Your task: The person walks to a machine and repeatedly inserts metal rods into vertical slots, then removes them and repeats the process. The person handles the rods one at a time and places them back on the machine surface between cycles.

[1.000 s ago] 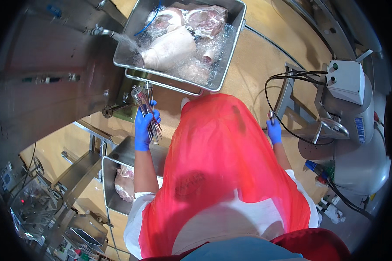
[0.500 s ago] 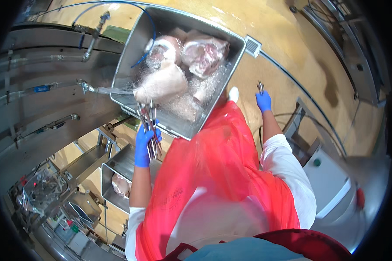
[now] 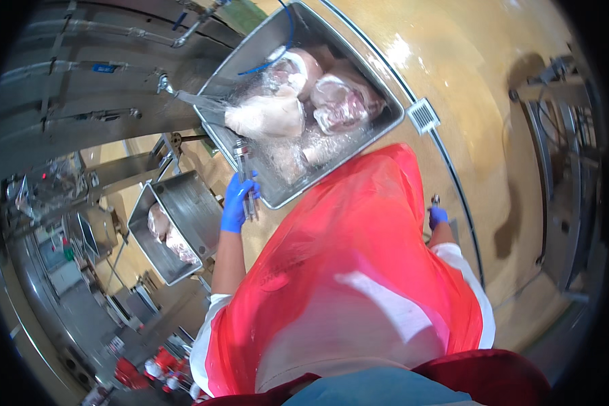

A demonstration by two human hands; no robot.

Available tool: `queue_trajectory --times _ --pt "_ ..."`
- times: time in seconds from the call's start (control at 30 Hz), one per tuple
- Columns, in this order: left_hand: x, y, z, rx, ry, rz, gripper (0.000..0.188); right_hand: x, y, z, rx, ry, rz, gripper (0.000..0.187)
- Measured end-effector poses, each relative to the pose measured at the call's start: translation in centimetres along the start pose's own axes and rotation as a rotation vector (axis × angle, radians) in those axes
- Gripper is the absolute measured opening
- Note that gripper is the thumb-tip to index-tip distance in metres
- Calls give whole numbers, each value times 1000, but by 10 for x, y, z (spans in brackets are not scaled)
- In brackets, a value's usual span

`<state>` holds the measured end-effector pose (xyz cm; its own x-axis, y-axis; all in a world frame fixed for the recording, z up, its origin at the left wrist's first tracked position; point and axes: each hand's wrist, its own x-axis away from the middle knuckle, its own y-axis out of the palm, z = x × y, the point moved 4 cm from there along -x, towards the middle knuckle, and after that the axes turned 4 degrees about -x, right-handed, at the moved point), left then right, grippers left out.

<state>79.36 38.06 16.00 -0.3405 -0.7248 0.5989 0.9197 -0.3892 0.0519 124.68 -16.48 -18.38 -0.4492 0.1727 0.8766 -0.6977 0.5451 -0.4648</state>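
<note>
My left hand [image 3: 237,201], in a blue glove, is closed around several slim metal rods [image 3: 243,161]. Their upper ends reach over the near left rim of a grey metal tub [image 3: 272,187]. Inside the tub lie large pieces of raw meat in water, among them a pale, skin-covered piece [image 3: 265,116] close to the rods and a cut pinkish piece [image 3: 345,107] to its right. A stream of water [image 3: 203,101] runs in from the left. Low at my right side, my gloved right hand [image 3: 438,216] is closed on a short metal piece [image 3: 435,200], its kind unclear.
A second metal tub [image 3: 195,210] holding meat [image 3: 168,233] stands at lower left. Pipes [image 3: 91,68] run along a steel wall at left. A blue hose [image 3: 292,30] hangs over the large tub. A floor drain [image 3: 423,116] lies to its right; metal frames [image 3: 555,95] stand far right.
The view has turned and shifted, showing more of the second tub. My right hand has dropped back nearer my body. The rods in my left hand stand more upright, beside the tub's rim.
</note>
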Motion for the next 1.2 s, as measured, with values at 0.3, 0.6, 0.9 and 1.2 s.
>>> queue_trajectory --times 0.3,0.6,0.9,1.2 --pt "-84 216 17 63 -163 76 19 -80 -113 -87 -45 175 -190 30" --pt "-139 368 23 143 -288 172 23 -156 -330 -360 111 -297 -60 27" --pt "-223 452 72 -126 -89 137 18 -162 -376 -569 -32 -462 -197 19" --pt "-513 569 160 28 -29 -10 23 -158 -363 -733 413 -449 -158 20"
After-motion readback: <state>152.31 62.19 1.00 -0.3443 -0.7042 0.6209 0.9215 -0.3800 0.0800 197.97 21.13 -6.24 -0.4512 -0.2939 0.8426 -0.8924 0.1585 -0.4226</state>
